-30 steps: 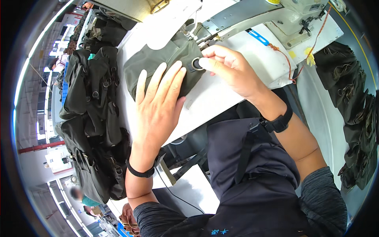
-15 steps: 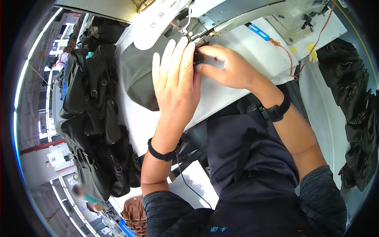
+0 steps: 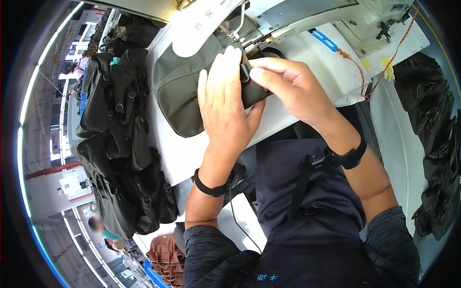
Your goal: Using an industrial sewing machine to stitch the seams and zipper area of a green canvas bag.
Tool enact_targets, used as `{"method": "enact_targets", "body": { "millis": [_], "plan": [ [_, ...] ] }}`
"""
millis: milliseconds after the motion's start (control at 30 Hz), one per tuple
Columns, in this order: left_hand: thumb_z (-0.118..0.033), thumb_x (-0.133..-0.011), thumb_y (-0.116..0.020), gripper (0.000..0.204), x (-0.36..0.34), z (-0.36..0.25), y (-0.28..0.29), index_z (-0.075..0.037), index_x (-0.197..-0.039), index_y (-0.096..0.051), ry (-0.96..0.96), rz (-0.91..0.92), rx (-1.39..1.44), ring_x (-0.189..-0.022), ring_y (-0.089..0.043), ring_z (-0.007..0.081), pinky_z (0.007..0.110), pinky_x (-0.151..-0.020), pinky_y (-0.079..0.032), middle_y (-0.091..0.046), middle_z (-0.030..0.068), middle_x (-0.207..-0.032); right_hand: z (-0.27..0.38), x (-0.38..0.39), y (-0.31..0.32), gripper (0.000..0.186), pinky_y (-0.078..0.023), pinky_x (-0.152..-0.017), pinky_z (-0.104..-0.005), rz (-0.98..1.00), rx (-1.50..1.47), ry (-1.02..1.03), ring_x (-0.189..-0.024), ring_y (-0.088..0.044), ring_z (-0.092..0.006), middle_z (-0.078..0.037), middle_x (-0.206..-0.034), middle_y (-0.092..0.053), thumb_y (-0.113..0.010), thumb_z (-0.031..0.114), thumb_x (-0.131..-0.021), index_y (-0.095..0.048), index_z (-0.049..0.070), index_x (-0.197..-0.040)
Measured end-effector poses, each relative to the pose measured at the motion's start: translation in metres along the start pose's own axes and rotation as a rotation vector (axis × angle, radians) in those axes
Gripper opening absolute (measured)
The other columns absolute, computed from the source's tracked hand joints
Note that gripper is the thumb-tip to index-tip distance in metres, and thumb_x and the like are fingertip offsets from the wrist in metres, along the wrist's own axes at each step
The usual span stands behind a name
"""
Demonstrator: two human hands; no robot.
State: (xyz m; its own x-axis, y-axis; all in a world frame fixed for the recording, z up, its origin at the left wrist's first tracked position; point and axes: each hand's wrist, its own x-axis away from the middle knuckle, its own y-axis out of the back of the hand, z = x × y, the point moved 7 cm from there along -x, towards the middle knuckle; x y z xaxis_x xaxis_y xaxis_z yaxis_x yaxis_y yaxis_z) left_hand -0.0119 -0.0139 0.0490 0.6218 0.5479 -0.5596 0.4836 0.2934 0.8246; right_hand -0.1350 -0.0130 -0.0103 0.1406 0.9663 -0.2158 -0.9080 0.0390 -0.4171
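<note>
A dark olive bag piece lies on the white sewing table under the machine's needle area. Flat on top of it rests my left hand, fingers stretched out and pointing toward the needle. My right hand is at the bag's right side, thumb and index finger closed at a narrow black strap-like piece on the bag. The fingertips of both hands are just in front of the presser foot. Part of the bag is hidden beneath my left hand.
The sewing machine spans the top. A blue tool on an orange cord lies to its right. Dark bags are piled at the left, more dark pieces hang at the right, and brown bags sit lower left. A person is in the background.
The bag's near part has swung out to the right, beyond my left hand, and the black strap-like piece now shows. My right hand has shifted nearer to me. The whole view has moved slightly.
</note>
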Motion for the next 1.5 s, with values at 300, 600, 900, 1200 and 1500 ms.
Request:
{"method": "enact_targets", "body": {
  "millis": [300, 600, 900, 1200, 1500],
  "plan": [
    [-0.009, -0.065, -0.091, 0.088, -0.011, -0.006, 0.014, -0.006, -0.145, -0.055, 0.060, 0.031, 0.005, -0.125, -0.059, 0.0359, 0.046, -0.108, -0.043, -0.062, 0.0158, -0.138, 0.031, -0.025, -0.002, 0.063, -0.045, -0.056, -0.0299, -0.052, 0.270, -0.192, -0.052, -0.053, -0.0137, -0.006, -0.052, -0.056, -0.054, 0.052, -0.103, -0.065, 0.000, -0.068],
    [-0.005, -0.064, -0.087, 0.088, -0.007, -0.002, 0.009, -0.004, -0.145, -0.054, 0.073, 0.035, -0.036, -0.132, -0.055, 0.0340, 0.049, -0.113, -0.040, -0.059, 0.0162, -0.141, 0.032, -0.040, -0.002, 0.065, -0.047, -0.053, -0.0390, -0.221, 0.676, 0.029, -0.047, -0.057, -0.0230, -0.011, -0.048, -0.054, -0.053, 0.046, -0.103, -0.061, -0.007, -0.065],
    [-0.019, -0.078, -0.087, 0.080, -0.004, 0.009, 0.021, -0.004, -0.149, -0.052, 0.002, -0.010, 0.143, -0.133, -0.057, 0.0335, 0.056, -0.117, -0.035, -0.060, 0.0160, -0.146, 0.018, 0.001, -0.019, 0.029, -0.044, -0.066, -0.0239, -0.142, 0.057, -0.058, -0.073, -0.050, -0.0032, 0.002, -0.082, -0.062, -0.056, 0.015, -0.104, -0.069, -0.006, -0.119],
    [-0.011, -0.093, -0.076, 0.037, -0.009, 0.012, 0.021, 0.001, -0.127, -0.066, 0.235, -0.132, 0.426, -0.108, -0.070, 0.0329, 0.037, -0.097, -0.053, -0.074, 0.0161, -0.113, 0.023, -0.001, -0.011, 0.027, -0.047, -0.083, -0.0227, -0.078, -0.117, -0.135, -0.090, -0.058, -0.0049, 0.001, -0.099, -0.068, -0.055, 0.009, -0.102, -0.071, -0.003, -0.121],
    [-0.005, -0.085, -0.084, 0.032, -0.016, 0.012, 0.007, 0.002, -0.113, -0.070, 0.213, -0.331, 0.324, -0.097, -0.075, 0.0298, 0.036, -0.088, -0.058, -0.076, 0.0149, -0.108, 0.013, -0.003, 0.005, 0.025, -0.048, -0.084, -0.0232, -0.123, -0.109, -0.130, -0.091, -0.060, -0.0052, 0.000, -0.101, -0.070, -0.055, 0.007, -0.103, -0.072, -0.004, -0.117]
  ]
}}
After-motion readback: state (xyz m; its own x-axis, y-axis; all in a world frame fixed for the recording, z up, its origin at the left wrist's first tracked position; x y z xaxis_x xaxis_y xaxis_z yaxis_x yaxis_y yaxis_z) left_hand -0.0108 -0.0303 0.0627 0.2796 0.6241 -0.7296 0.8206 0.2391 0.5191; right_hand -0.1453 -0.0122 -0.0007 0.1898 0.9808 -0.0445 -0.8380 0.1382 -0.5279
